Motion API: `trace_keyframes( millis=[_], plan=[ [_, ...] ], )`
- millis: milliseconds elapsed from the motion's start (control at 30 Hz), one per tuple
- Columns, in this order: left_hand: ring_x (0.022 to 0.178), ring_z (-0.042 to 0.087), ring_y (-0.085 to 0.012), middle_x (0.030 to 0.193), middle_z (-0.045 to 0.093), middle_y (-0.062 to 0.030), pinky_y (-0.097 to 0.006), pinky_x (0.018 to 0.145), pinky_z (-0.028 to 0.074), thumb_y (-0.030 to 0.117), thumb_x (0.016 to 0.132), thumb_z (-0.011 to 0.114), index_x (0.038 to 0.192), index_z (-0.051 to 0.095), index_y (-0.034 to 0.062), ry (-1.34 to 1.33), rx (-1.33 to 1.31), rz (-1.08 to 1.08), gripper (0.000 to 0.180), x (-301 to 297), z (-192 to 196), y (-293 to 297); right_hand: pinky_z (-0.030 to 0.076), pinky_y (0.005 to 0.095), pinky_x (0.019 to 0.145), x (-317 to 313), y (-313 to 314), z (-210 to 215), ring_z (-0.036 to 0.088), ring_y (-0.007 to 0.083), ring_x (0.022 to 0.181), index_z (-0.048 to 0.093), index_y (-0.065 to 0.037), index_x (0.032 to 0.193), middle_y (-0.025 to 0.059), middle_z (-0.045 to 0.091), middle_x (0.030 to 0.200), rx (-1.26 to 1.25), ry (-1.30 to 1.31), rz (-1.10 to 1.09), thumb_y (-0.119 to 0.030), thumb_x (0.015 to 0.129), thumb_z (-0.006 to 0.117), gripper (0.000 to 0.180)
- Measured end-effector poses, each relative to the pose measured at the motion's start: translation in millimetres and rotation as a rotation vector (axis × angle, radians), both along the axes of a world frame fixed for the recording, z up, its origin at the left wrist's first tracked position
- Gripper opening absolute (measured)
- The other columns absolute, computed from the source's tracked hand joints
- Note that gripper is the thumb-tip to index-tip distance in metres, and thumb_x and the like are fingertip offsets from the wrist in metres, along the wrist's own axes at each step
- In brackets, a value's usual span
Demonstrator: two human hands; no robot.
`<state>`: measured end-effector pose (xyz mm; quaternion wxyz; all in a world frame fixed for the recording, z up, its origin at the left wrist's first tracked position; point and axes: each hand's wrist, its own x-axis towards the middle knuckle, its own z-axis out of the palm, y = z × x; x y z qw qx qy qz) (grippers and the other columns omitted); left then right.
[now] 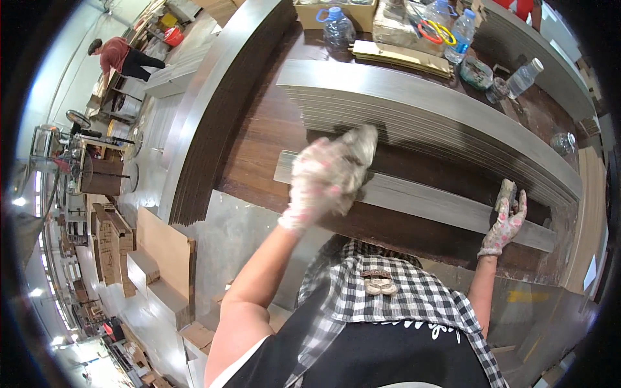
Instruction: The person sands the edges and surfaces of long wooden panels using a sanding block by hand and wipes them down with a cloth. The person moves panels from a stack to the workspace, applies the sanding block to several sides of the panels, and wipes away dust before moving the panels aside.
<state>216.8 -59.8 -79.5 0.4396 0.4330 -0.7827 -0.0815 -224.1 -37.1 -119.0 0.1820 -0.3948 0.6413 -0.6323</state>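
Gripping a crumpled grey cloth (pixel 365 143), the blurred, gloved left hand (pixel 322 180) is over the left part of a long grey strip (pixel 427 202); whether it touches cannot be told. The strip lies flat on the brown desk (pixel 255 145), in front of a stack of boards (pixel 420 110). Near the strip's right end, the gloved right hand (pixel 506 227) holds a small grey block (pixel 506 191) between thumb and fingers.
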Motion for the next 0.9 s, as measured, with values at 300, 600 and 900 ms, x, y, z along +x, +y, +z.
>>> trace_keyframes(
  millis=[300, 600, 900],
  plan=[
    [0.084, 0.069, -0.0176, 0.097, 0.073, -0.0102, -0.030, 0.080, 0.057, 0.013, 0.091, 0.068, 0.113, 0.064, -0.0010, 0.197, 0.359, 0.521, 0.027, 186.7, 2.4, 9.0, 0.043, 0.0299, 0.098, 4.9, -2.2, 3.5, 0.050, 0.0138, 0.108, 0.046, -0.004, 0.145, 0.0054, 0.054, 0.125, 0.047, -0.026, -0.008, -0.002, 0.091, 0.065, 0.057],
    [0.115, 0.057, -0.0367, 0.116, 0.063, -0.0188, -0.048, 0.101, 0.041, 0.048, 0.087, 0.065, 0.116, 0.061, 0.0029, -0.658, 0.203, 0.292, 0.054, -132.7, -35.9, 22.0, 0.047, 0.0281, 0.094, 2.0, -6.2, -9.1, 0.055, 0.0122, 0.102, 0.044, -0.005, 0.145, 0.0037, 0.057, 0.116, -0.091, -0.034, -0.061, 0.000, 0.091, 0.064, 0.058],
    [0.145, 0.030, -0.0309, 0.157, 0.030, -0.0188, -0.042, 0.119, 0.025, 0.011, 0.085, 0.068, 0.154, 0.024, 0.0006, 0.443, 0.332, -0.414, 0.083, -188.3, 5.0, 13.9, 0.037, 0.0405, 0.110, 83.1, 8.9, 35.2, 0.046, 0.0262, 0.126, 0.038, -0.004, 0.147, 0.0151, 0.041, 0.148, -0.163, 0.319, 0.179, -0.013, 0.092, 0.063, 0.061]
  ],
)
